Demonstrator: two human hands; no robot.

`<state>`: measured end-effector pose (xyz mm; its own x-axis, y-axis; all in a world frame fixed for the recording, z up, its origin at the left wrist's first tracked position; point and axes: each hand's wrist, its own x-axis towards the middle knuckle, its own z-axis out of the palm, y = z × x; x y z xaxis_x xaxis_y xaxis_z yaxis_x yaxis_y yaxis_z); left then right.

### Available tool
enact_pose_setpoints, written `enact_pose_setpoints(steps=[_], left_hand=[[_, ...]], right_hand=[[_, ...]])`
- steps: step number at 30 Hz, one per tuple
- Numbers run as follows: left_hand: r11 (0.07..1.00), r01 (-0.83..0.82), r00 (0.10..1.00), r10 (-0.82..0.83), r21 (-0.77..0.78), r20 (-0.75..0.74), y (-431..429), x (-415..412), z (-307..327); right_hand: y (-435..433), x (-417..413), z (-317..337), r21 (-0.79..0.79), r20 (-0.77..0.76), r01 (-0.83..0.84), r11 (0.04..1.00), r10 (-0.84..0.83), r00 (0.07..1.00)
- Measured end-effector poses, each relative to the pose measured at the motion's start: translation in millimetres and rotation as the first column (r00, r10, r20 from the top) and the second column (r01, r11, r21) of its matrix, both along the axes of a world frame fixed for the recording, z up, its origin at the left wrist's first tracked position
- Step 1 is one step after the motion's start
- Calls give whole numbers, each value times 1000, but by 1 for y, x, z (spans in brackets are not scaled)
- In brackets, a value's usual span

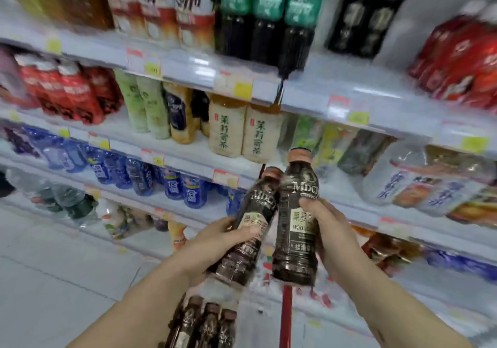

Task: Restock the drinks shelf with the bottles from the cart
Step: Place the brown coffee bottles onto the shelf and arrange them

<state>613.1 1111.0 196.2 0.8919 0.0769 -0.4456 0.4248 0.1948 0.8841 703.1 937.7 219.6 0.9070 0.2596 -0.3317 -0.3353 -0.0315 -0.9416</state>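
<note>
Two bottles in hand: the person carries a dark coffee bottle in each hand, raised in front of the shelving; the step in hand looks like the carry from cart to shelf.
Cart stock: three more dark brown-capped plastic coffee bottles stand at the bottom edge, just beside a red upright cart bar; more restocking remains.
Left hand: the left hand is clamped round the middle of a dark plastic coffee bottle with a beige label, which tilts to the right, cap up.
Right hand: the right hand is closed on the label of an upright dark plastic coffee bottle with a brown cap, thumb across the front.
Bottles together: their shoulders touch or nearly touch; blur hides which.
Shelf beyond: white tiered drinks shelving is crowded; cream-labelled tea bottles stand right behind the caps.
Next move: probably a reach further in to an open slot, one bottle set upright at a time; the slot cannot be told from here.
Risk: tilted left bottle may knock neighbours.
</note>
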Motion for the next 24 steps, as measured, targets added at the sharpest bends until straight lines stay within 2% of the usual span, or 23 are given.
enact_pose_setpoints(steps=[6, 10, 17, 20, 24], left_hand=[[997, 73, 981, -73, 5, 180, -55, 20, 105], [993, 121, 970, -118, 1, 214, -82, 37, 155], [987, 1, 990, 23, -164, 141, -98, 100, 218], [987, -54, 984, 79, -152, 160, -91, 130, 234], [972, -137, 973, 169, -192, 160, -76, 173, 239]], right_hand=[[-57, 14, 101, 144, 135, 14, 989, -33, 990], [-82, 27, 151, 182, 169, -15, 983, -16, 986], [-80, 77, 205, 251, 49, 32, 967, -46, 998], [-70, 102, 217, 222, 17, 0, 975, -4, 1000], [-54, 138, 230, 167, 74, 57, 984, -70, 995]])
